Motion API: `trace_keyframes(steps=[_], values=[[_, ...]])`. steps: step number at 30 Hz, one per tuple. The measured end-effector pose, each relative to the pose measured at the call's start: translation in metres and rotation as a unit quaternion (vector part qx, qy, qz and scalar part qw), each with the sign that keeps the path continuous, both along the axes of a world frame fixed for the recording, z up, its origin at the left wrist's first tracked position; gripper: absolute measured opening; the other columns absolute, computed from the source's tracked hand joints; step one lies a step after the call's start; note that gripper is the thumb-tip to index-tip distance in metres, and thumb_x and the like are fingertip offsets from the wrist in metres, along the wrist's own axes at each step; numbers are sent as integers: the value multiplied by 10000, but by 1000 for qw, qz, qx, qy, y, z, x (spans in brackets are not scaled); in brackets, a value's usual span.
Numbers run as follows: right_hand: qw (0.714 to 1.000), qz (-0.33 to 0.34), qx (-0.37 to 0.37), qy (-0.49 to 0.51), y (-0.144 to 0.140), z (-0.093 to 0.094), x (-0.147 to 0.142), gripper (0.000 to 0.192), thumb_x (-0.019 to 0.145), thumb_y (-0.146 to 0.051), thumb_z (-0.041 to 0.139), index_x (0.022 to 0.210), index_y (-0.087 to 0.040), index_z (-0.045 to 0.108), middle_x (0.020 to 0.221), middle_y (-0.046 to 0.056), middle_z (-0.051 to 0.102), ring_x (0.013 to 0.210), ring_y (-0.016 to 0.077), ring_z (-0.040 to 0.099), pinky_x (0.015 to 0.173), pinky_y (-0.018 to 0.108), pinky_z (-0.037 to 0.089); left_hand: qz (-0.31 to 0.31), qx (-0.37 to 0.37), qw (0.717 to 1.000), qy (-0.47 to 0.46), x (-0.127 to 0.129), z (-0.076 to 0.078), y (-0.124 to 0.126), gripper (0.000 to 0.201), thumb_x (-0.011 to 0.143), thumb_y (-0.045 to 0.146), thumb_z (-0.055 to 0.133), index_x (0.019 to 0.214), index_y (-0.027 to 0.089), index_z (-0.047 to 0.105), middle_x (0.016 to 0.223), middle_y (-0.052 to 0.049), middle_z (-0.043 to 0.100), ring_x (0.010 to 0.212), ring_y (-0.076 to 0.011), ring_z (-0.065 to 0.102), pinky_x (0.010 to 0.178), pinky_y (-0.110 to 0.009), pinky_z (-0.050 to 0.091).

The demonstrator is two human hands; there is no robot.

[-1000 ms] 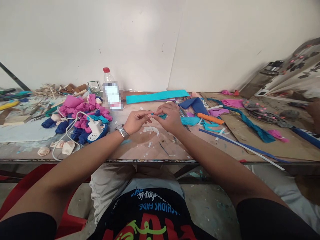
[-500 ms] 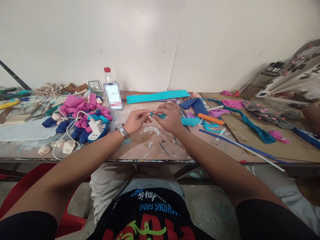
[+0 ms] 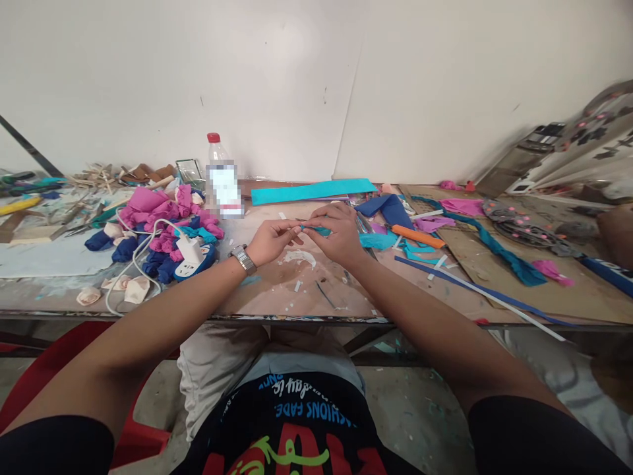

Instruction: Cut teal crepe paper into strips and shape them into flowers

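Both my hands meet over the middle of the worktable (image 3: pixel 277 297). My left hand (image 3: pixel 270 239), with a metal watch on the wrist, pinches one end of a small teal fabric piece (image 3: pixel 320 230). My right hand (image 3: pixel 336 232) covers and grips the rest of that piece, so most of it is hidden. The fingertips of the two hands touch.
A plastic bottle (image 3: pixel 220 175) with a red cap stands behind my left hand. Pink and blue fabric rolls (image 3: pixel 163 221) and a white charger on a power strip (image 3: pixel 190 257) lie left. A long teal strip (image 3: pixel 311 190), an orange tool (image 3: pixel 418 236) and blue strips (image 3: pixel 475 290) lie right.
My hands stay together on the teal piece with only slight finger shifts. The view has drifted a little.
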State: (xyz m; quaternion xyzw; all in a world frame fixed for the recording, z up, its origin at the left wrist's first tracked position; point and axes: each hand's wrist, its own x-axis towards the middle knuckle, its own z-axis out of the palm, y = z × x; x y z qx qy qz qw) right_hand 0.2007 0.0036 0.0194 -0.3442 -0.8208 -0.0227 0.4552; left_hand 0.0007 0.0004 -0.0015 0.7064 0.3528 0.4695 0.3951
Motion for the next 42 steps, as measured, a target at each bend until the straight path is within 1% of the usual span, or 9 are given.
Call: trace_keyframes(steps=[6, 10, 14, 19, 24, 31, 35, 39, 42], values=[[1000, -11, -17, -4, 0, 0, 0, 130, 904, -377, 709, 903, -262, 771, 1000, 34, 741, 1037, 255, 591, 965, 457, 348, 41, 23, 999, -28, -1, -1, 3, 416, 816, 535, 746, 983, 154, 742, 900, -82, 760, 709, -171, 741, 626, -252, 554], [1000, -12, -20, -4, 0, -1, 0, 165, 910, -411, 703, 906, -257, 761, 991, 31, 745, 1033, 252, 583, 959, 449, 341, 40, 25, 998, -29, 0, 0, 1, 427, 793, 536, 769, 970, 148, 736, 914, -97, 764, 720, -188, 751, 619, -257, 550], [1000, -12, -21, -5, 0, -1, -1, 197, 909, -448, 705, 904, -261, 769, 972, 30, 746, 1028, 252, 581, 951, 442, 339, 28, 29, 999, -33, -1, 1, 1, 432, 803, 543, 758, 965, 145, 709, 850, -79, 751, 700, -181, 744, 615, -256, 549], [1000, -8, -22, 1, -1, 0, -2, 223, 901, -467, 713, 895, -252, 771, 974, 26, 747, 1031, 248, 594, 959, 440, 335, 31, 29, 999, -24, -3, -1, 4, 389, 849, 521, 722, 971, 153, 691, 778, -50, 729, 686, -169, 742, 623, -243, 546], [1000, -7, -17, 0, -1, 0, -1, 207, 899, -436, 719, 856, -236, 753, 953, 27, 744, 1017, 246, 600, 955, 440, 333, 23, 23, 999, -43, -3, -2, 6, 373, 839, 504, 737, 948, 152, 680, 760, -42, 722, 686, -174, 742, 607, -241, 541], [1000, -9, -14, 1, -1, -1, -1, 175, 896, -388, 721, 829, -227, 735, 934, 24, 743, 1017, 243, 598, 953, 437, 326, 29, 37, 999, -26, -4, -1, 5, 372, 843, 495, 739, 977, 148, 737, 746, -62, 749, 689, -173, 737, 626, -250, 544], [1000, -4, -15, 0, -1, -1, -1, 179, 894, -381, 722, 820, -218, 720, 933, 26, 742, 1014, 242, 600, 956, 434, 322, 42, 52, 998, -14, -3, 0, 2, 383, 847, 506, 729, 994, 156, 774, 806, -81, 769, 710, -184, 745, 619, -253, 540], [1000, -6, -11, 5, 0, -2, -1, 214, 903, -409, 713, 807, -218, 712, 924, 26, 745, 1012, 246, 602, 965, 439, 314, 39, 60, 997, -13, -2, 1, 0, 401, 844, 519, 726, 1004, 156, 785, 902, -106, 780, 720, -191, 748, 612, -263, 541], [1000, -10, -17, 11, 1, -2, -1, 256, 897, -466, 714, 811, -225, 718, 921, 27, 747, 1016, 250, 601, 961, 439, 319, 35, 63, 997, -8, -2, 2, -1, 404, 851, 516, 720, 1021, 156, 786, 878, -105, 779, 719, -192, 748, 595, -258, 530]])
